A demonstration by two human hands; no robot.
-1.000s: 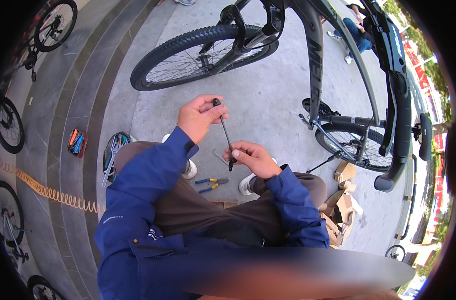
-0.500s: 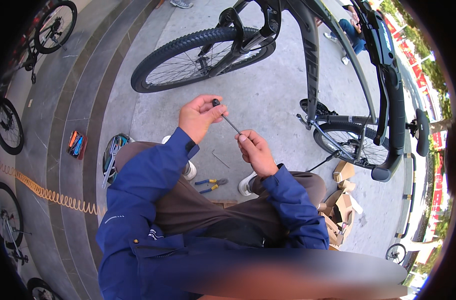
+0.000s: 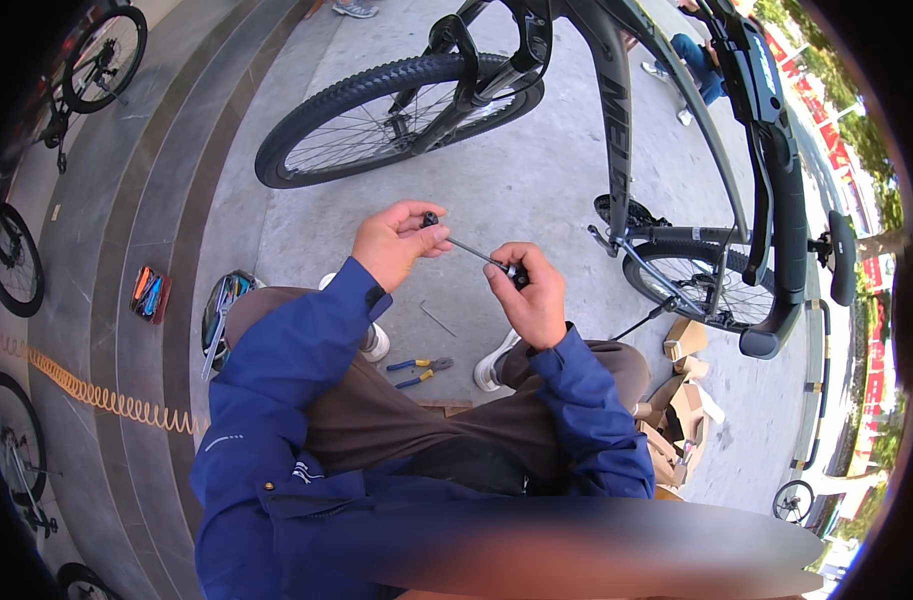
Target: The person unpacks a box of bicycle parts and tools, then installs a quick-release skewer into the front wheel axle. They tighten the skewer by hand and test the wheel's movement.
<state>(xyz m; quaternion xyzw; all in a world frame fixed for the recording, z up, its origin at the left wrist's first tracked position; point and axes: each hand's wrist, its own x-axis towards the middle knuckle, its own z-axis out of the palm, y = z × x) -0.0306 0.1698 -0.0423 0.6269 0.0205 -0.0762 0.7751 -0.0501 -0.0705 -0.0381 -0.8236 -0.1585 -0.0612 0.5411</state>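
Note:
Both hands hold what looks like a bicycle quick-release skewer (image 3: 470, 248), a thin grey rod with a black piece at each end. My left hand (image 3: 388, 245) pinches it just behind the black left end. My right hand (image 3: 534, 300) has its thumb and fingers closed on the black right end piece (image 3: 517, 275). The rod slants down to the right between them. Below, on the concrete between my shoes, lie pliers (image 3: 421, 371) with yellow and blue handles and a thin L-shaped hex key (image 3: 438, 319).
Ahead stands a dark bicycle with its front wheel (image 3: 396, 130) near me and frame (image 3: 613, 110) to the right. Left are a small tool box (image 3: 150, 294), a tool tray (image 3: 221, 310) and a coiled orange hose (image 3: 116, 400). Cardboard (image 3: 681, 420) lies right; a person (image 3: 691, 70) is beyond the bicycle.
My right hand has moved up and right and now grips a black piece on the rod's right end. My left hand has lowered slightly, and the rod lies flatter.

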